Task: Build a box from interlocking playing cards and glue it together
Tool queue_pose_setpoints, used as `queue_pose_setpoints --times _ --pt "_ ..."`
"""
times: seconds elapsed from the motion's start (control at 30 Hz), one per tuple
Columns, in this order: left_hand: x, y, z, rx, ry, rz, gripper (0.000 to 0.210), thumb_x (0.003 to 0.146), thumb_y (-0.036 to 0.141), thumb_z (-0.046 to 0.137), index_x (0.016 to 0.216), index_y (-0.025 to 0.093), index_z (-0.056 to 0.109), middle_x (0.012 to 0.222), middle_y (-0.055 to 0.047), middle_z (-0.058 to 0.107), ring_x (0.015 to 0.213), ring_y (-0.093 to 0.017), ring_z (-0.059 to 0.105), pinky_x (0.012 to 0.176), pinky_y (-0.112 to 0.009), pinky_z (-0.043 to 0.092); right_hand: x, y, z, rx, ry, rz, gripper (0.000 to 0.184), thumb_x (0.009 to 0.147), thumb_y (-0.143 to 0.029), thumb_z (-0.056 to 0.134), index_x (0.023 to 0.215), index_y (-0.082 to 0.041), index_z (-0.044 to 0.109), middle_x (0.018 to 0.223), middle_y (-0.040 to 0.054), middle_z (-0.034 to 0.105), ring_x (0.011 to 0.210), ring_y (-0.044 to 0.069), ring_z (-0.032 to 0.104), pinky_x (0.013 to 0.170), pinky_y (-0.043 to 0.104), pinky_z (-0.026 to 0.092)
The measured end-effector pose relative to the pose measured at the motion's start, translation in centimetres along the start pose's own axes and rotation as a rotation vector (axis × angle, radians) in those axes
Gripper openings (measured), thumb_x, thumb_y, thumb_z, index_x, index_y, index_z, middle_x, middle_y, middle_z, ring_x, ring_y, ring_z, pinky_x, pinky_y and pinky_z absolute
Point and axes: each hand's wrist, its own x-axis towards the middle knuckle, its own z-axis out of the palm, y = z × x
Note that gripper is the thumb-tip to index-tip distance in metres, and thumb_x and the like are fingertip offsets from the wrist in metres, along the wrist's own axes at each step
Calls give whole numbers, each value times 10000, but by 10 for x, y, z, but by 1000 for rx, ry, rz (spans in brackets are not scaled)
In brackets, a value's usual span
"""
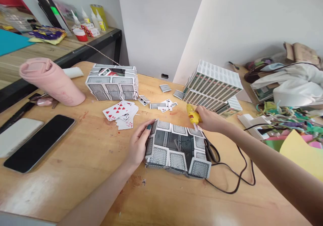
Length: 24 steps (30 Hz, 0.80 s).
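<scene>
In front of me on the table lies a box covered with playing cards (pixel 158 156), its backs-out cards framing a dark opening. My left hand (pixel 138 141) grips its left side, thumb along the upper edge. In my right hand (pixel 209 118) is a yellow glue gun (pixel 193 114), held over the box's far right corner; a pale stick shows at its lower end, near a card there. Whether the trigger is pressed I cannot see. Black-handled scissors (pixel 213 151) rest against the box's right side, their blades hidden.
A second card-covered box (pixel 111 84) stands at the back left, with loose playing cards (pixel 121 113) before it. Stacked card packs (pixel 214 84) stand back right. A pink tumbler (pixel 52 81) and phone (pixel 40 143) are at left. A black cord (pixel 237 189) loops at right.
</scene>
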Motion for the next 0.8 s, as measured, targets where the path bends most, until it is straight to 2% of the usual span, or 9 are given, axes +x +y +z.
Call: queue_pose_setpoints --times 0.2,0.33,0.4,0.5,0.57,0.63,0.7,0.73,0.8 --pt "1 0 -2 42 -10 -4 325 810 338 527 1096 214 616 1222 -40 582 1161 -214 497 996 -322 342 16 17 21 -194 68 4 308 775 -212 441 1066 -117 409 1061 136 513 703 204 569 506 287 304" --pt "2 -1 -3 52 -5 -3 326 806 330 524 1091 201 618 1220 -49 584 1147 -215 510 991 -328 352 20 24 25 -261 41 -103 365 742 -230 508 1087 -149 418 1095 123 476 670 178 546 523 281 336" --pt "3 -2 -4 59 -9 -2 323 810 324 521 1093 201 616 1218 -50 584 1137 -213 519 990 -332 355 20 28 25 -251 36 -167 384 725 -246 536 1087 -172 431 1095 114 467 709 185 546 569 287 376" --pt "3 -2 -4 67 -11 3 321 815 316 517 1100 201 609 1218 -50 584 1133 -210 522 991 -335 357 15 35 22 -180 26 -204 469 666 -256 609 1101 -182 451 1090 116 471 873 241 540 694 332 428" --pt "3 -3 -4 80 -17 14 320 820 314 513 1106 205 604 1214 -47 585 1133 -205 522 993 -333 357 8 37 14 -84 57 -194 549 613 -259 669 1119 -178 473 1118 128 479 1002 286 501 788 383 429" --pt "3 -3 -4 106 -29 35 321 829 313 502 1120 213 595 1212 -42 585 1140 -199 516 998 -329 353 -5 31 -1 84 147 -155 544 603 -286 696 1106 -183 519 1140 129 505 1069 305 475 853 419 415" --pt "3 -3 -4 142 -38 64 322 835 304 493 1130 218 589 1217 -38 579 1154 -194 502 1010 -326 343 -24 13 -19 386 280 -38 313 716 -341 618 987 -185 595 1083 104 569 1006 254 537 861 391 427" --pt "2 -3 -4 159 -40 78 323 836 299 488 1133 218 588 1222 -38 574 1162 -192 494 1017 -325 336 -35 -1 -28 574 317 64 267 755 -374 582 938 -182 614 1018 89 611 908 223 584 821 373 453" --pt "2 -3 -4 183 -39 101 325 836 287 482 1134 216 589 1233 -38 565 1174 -189 482 1029 -327 324 -57 -34 -40 890 251 179 272 762 -420 581 854 -176 658 848 66 666 795 203 620 775 363 477"
